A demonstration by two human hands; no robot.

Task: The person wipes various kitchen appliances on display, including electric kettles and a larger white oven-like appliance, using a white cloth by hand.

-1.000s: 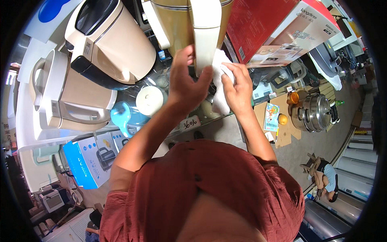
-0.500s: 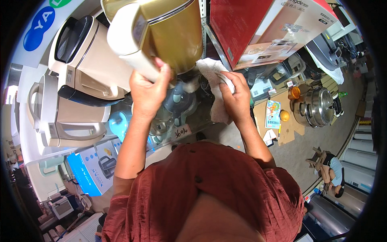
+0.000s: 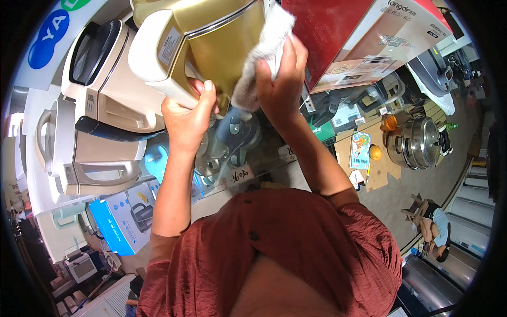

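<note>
Left fingers wrap gold jug's handle, right fingers clutch cloth near red box's edge.

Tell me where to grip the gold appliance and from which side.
Probably best by the white handle, from the near left, where the left hand holds its near end: it juts from the gold appliance, whose body looks broad and rounded, and leaves a gap to reach through.

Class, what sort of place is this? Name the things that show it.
Probably a shop selling kitchen appliances: a gold jug and beige jugs are close together, a blue-and-white box pictures a dark jug, and there's a handwritten tag, perhaps a price.
</note>
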